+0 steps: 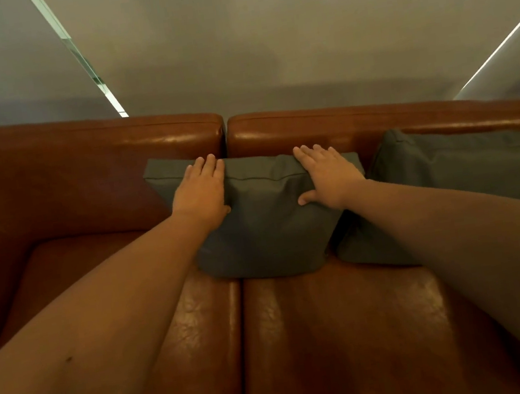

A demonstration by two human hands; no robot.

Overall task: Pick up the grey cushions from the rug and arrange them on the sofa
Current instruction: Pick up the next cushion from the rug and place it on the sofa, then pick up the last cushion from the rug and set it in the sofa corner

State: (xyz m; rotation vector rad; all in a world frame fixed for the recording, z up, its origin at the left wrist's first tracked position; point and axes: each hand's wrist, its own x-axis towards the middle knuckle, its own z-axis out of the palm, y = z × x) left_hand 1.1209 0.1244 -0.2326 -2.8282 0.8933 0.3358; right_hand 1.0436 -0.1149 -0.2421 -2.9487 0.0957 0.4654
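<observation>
Both arms reach straight out over the brown leather sofa. The left hand lies flat, palm down, fingers together, over the top left edge of the grey cushion. The right hand lies flat on the top right edge, thumb spread low against the front face. Neither grip closes; both simply press. The cushion stands leaning against the backrest, long axis left to right, over the seat seam. A second grey cushion leans just beside it, right.
</observation>
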